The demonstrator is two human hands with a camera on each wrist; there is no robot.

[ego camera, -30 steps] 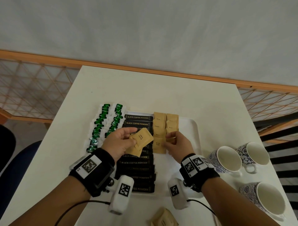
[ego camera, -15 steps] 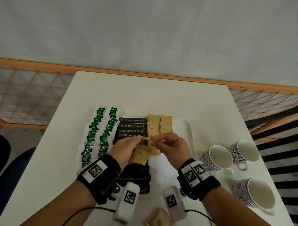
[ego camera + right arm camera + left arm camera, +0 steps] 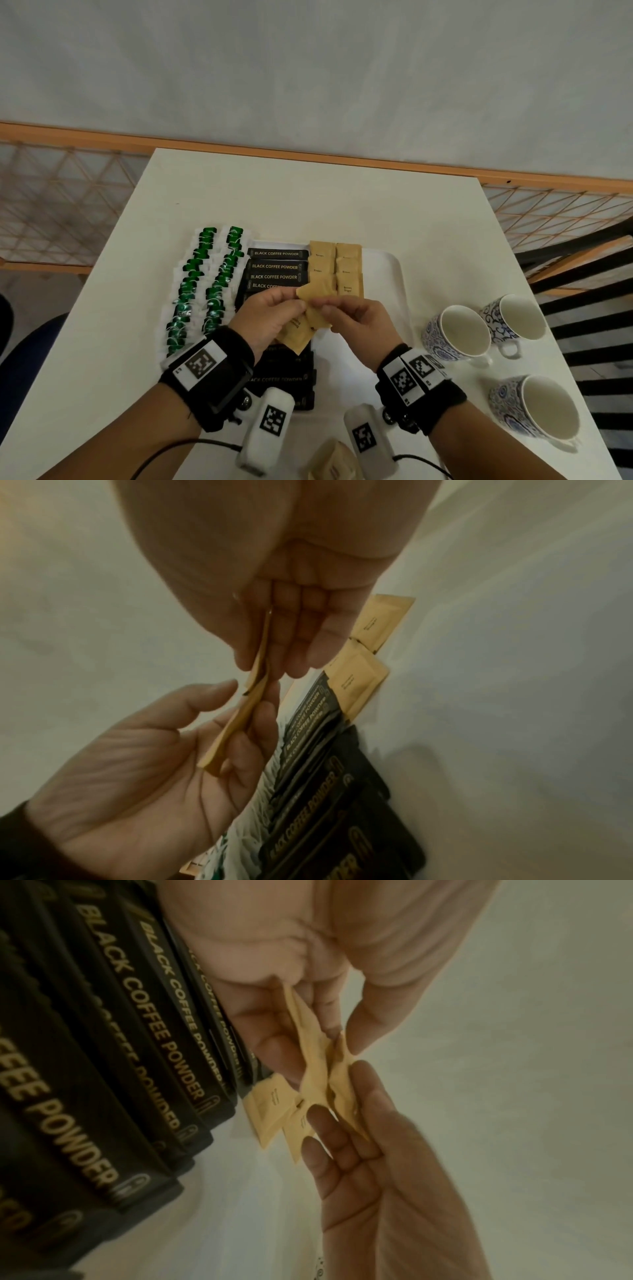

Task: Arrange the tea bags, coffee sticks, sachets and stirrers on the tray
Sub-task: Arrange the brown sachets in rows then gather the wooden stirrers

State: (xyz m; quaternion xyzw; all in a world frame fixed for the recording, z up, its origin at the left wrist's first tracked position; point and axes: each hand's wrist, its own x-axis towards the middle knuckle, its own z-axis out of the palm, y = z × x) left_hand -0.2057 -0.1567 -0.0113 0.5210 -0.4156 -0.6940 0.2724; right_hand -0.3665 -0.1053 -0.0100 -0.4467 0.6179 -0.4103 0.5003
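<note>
Hands meet above the white tray (image 3: pixel 394 270): the left hand (image 3: pixel 270 317) holds a small stack of brown sachets (image 3: pixel 298 330), fingers curled under it, while the right hand (image 3: pixel 358 317) pinches the top sachet (image 3: pixel 315 291) between thumb and fingertips, beside the black coffee sticks (image 3: pixel 277 265).

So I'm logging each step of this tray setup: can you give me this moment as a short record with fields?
left hand: holds a small stack of brown sugar sachets
right hand: pinches one brown sachet at the top of that stack
laid sachets: two short columns on the tray, right of the coffee sticks
coffee sticks: black, stacked in a column
tea bags: green-tagged, two columns at the left
mugs: three, on the table right of the tray
stirrers: none visible
</note>
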